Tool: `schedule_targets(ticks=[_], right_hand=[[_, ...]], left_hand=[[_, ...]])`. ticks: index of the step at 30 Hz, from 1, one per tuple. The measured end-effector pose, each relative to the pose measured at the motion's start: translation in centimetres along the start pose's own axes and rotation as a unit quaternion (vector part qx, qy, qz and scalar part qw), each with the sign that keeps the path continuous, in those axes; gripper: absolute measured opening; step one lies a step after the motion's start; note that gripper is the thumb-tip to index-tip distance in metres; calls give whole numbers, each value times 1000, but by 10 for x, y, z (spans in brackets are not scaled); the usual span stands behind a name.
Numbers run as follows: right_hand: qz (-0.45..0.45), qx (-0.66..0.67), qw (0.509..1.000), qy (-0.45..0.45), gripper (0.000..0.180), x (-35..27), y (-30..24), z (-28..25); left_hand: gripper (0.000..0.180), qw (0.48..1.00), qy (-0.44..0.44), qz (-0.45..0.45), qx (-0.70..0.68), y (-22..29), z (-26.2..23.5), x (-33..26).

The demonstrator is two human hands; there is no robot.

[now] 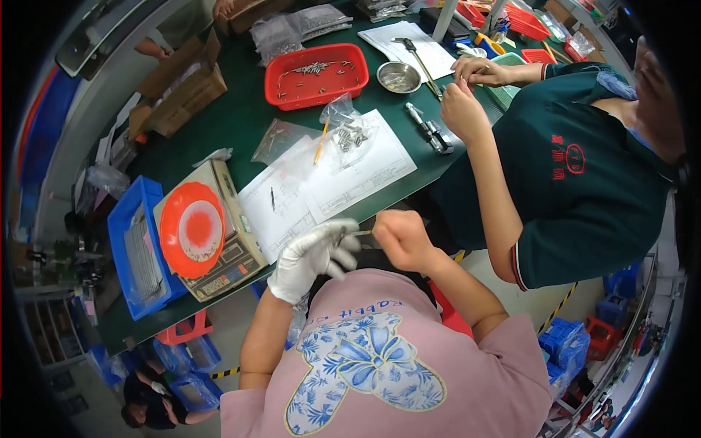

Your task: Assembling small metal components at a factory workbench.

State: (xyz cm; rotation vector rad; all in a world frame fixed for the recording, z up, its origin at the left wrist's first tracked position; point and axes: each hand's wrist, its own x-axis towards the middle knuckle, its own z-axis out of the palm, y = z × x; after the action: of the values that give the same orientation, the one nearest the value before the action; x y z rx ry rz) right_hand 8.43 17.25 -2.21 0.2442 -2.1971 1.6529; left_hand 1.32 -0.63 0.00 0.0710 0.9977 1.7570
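My left hand [312, 257], in a white glove, is raised in front of my chest with its fingertips closed at one end of a small thin metal piece [364, 233]. At the other end of the piece is my bare right hand [404, 239], curled into a fist around it. The piece is too small and too covered for its kind to be told. Just beyond my hands, printed drawings [383, 160] lie on the green table [241, 120], with a pen [272, 198] on one sheet. A clear bag of small metal parts [349, 135] and a yellow pencil [321, 142] rest there too.
Left stands a weighing scale [241, 252] bearing a red dish [172, 226], beside a blue tray [120, 219]. Farther back are a red tray [274, 87] of metal pins, a steel bowl [399, 77], a caliper [431, 130] and a cardboard box [179, 98]. A co-worker [584, 190] works close on the right.
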Motion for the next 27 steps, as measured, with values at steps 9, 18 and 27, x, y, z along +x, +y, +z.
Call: schedule_targets(ticks=[9, 18, 27], right_hand=[[-48, -32, 998, -32, 21, -12, 1, 10], [40, 30, 998, -43, 20, -8, 4, 2], [-100, -105, 986, -78, 18, -7, 4, 2]], left_hand=[[13, 977, 118, 16, 179, -14, 11, -3], [23, 962, 87, 113, 235, -6, 1, -3], [19, 978, 86, 9, 191, -19, 1, -4]])
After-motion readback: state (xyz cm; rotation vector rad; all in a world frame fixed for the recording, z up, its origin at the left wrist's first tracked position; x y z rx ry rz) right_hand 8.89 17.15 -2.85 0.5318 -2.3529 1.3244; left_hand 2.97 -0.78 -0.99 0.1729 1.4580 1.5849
